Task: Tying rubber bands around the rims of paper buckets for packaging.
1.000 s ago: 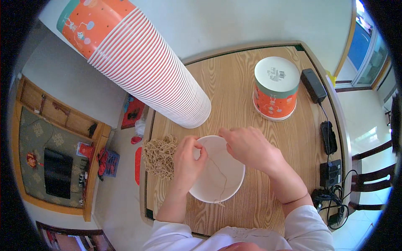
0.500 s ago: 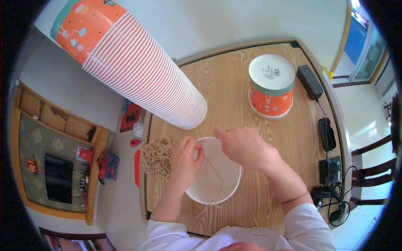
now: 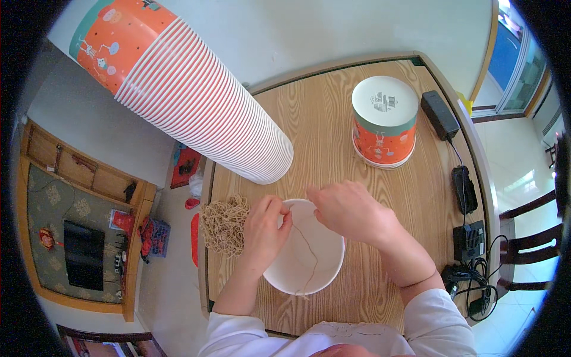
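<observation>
A white-lined paper bucket point(image 3: 288, 259) stands mouth up on the table before me. A thin tan string point(image 3: 313, 252) runs down across its inside, its frayed end over the near rim. My left hand point(image 3: 265, 231) pinches the string's upper part at the bucket's far left rim. My right hand point(image 3: 352, 208) is beside the far right rim, thumb and fingers pressed together; what they hold is hidden. A loose heap of tan string point(image 3: 222, 225) lies to the left, against my left hand's outer side.
A tall stack of nested orange paper buckets point(image 3: 208, 101) rises at the far left. Two or so nested buckets point(image 3: 385, 137) stand upside down at the far right. Black power adapters point(image 3: 440, 116) and cables point(image 3: 476, 282) lie along the table's right edge. Dark chairs point(image 3: 532, 238) stand beyond.
The bucket's far rim has dropped slightly toward me, and the string's end has shifted a little at the near rim. Both hands keep nearly the same place.
</observation>
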Tool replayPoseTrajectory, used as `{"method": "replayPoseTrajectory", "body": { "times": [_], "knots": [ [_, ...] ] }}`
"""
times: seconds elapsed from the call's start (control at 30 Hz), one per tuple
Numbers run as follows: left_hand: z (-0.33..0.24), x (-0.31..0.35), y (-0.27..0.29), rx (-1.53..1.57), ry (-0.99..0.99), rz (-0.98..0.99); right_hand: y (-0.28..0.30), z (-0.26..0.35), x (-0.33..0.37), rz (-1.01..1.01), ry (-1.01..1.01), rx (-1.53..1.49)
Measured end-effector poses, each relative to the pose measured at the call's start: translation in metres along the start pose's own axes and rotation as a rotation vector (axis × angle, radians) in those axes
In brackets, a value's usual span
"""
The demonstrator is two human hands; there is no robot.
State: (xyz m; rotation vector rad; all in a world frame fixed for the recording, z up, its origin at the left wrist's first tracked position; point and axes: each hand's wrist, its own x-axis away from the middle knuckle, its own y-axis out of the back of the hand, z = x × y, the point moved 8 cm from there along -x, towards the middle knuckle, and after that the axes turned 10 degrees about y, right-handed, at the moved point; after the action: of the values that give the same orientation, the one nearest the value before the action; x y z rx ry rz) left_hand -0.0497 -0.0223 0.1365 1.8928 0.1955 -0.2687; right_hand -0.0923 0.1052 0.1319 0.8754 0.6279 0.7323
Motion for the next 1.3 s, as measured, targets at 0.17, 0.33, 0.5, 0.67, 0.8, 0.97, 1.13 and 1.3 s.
{"method": "replayPoseTrajectory", "body": {
  "times": [0.17,0.33,0.5,0.67,0.8,0.97,1.13,1.3],
  "knots": [
    [0.004,0.001,-0.005,0.011,0.129,0.134,0.002,0.002,0.001,0.088,0.006,-0.043],
    [-0.019,0.008,0.021,0.095,-0.028,-0.076,0.02,0.015,-0.002,-0.166,0.135,-0.119],
    [-0.022,0.012,0.031,0.236,-0.062,-0.096,0.029,0.027,-0.001,-0.237,0.26,-0.173],
    [-0.024,0.012,0.029,0.283,-0.016,-0.048,0.027,0.021,-0.002,-0.22,0.229,-0.139],
    [-0.02,0.008,0.023,0.37,0.107,-0.026,0.016,0.018,-0.005,-0.163,0.224,-0.058],
    [-0.019,0.005,0.021,0.286,-0.034,-0.044,0.015,0.016,-0.003,-0.152,0.231,-0.023],
    [-0.021,0.002,0.015,0.236,-0.007,0.002,0.007,0.011,-0.006,0.004,0.177,0.031],
    [-0.025,0.003,0.005,0.047,-0.05,0.101,0.013,0.0,-0.003,-0.142,0.081,-0.041]
  ]
}}
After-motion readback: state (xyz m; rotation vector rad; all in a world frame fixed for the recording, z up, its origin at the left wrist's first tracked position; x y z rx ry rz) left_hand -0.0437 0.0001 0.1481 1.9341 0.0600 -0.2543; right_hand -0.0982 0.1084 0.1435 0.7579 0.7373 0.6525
